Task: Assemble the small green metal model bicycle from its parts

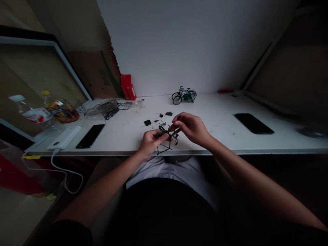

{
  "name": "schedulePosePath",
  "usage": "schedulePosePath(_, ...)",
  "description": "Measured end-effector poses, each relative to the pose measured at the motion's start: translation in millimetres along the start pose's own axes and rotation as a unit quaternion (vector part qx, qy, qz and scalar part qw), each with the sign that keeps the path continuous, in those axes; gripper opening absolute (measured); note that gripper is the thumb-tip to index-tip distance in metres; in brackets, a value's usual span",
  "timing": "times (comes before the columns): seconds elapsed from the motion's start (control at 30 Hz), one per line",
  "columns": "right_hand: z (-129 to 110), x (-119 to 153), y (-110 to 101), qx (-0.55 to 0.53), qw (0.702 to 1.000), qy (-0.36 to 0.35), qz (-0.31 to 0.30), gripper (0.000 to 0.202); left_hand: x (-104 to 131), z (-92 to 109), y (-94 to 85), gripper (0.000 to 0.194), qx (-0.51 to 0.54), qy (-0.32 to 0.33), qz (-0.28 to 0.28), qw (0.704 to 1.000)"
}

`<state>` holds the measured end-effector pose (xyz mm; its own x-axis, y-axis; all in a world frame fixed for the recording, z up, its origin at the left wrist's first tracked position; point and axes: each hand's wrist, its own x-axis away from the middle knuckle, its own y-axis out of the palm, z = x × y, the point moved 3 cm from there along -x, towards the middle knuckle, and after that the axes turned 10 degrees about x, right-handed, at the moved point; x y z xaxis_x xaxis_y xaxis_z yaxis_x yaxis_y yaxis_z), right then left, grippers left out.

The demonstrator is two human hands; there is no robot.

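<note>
Near the table's front edge, my left hand (153,141) is closed on a small dark model bicycle frame (165,148), whose thin bars hang below the fingers. Above and to the right of it, my right hand (190,125) is closed in a pinch close to the frame's upper part. Whatever lies between those fingertips is too small and dark to name. Just beyond the hands, several small parts are scattered, among them a dark green square piece (147,122) and another green piece (169,113). Farther back stand assembled model bicycles (183,96), partly overlapping.
A phone (90,136) and a white power bank (64,138) with a cable lie left; another phone (254,123) lies right. Plastic bottles (36,114), plastic bags with dark part frames (107,108) and a red box (128,87) stand along the back left.
</note>
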<state>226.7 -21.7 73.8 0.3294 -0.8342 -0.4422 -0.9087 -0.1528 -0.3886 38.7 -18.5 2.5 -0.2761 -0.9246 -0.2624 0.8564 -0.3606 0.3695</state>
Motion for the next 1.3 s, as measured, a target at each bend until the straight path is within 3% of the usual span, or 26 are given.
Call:
schedulePosePath(0.37, -1.6, 0.1, -2.2, 0.03, 1.0, -0.004, 0.007, 0.037, -0.3, -1.0, -0.6, 0.032, 0.003, 0.008, -0.001, 1.0)
schedulePosePath(0.6, -1.4, 3.6, -0.4, 0.014, 0.995, -0.008, 0.096, 0.05, 1.4, -0.1, 1.3, 0.031, -0.014, -0.007, -0.002, 1.0)
schedulePosePath(0.97, -2.1, -1.2, -7.9, -0.027, 0.985, 0.03, 0.167, 0.03, 3.0, 1.4, 2.2, 0.033, -0.021, -0.017, 0.003, 1.0)
schedulePosePath(1.13, 3.8, 0.8, -3.9, -0.017, 0.979, 0.029, 0.202, 0.036, 2.5, 0.8, 1.4, 0.034, -0.025, -0.019, 0.004, 1.0)
schedulePosePath(1.3, -1.0, 3.7, -3.7, 0.003, 0.984, 0.003, 0.179, 0.039, 0.5, -0.2, 0.0, 0.031, -0.017, -0.009, 0.01, 1.0)
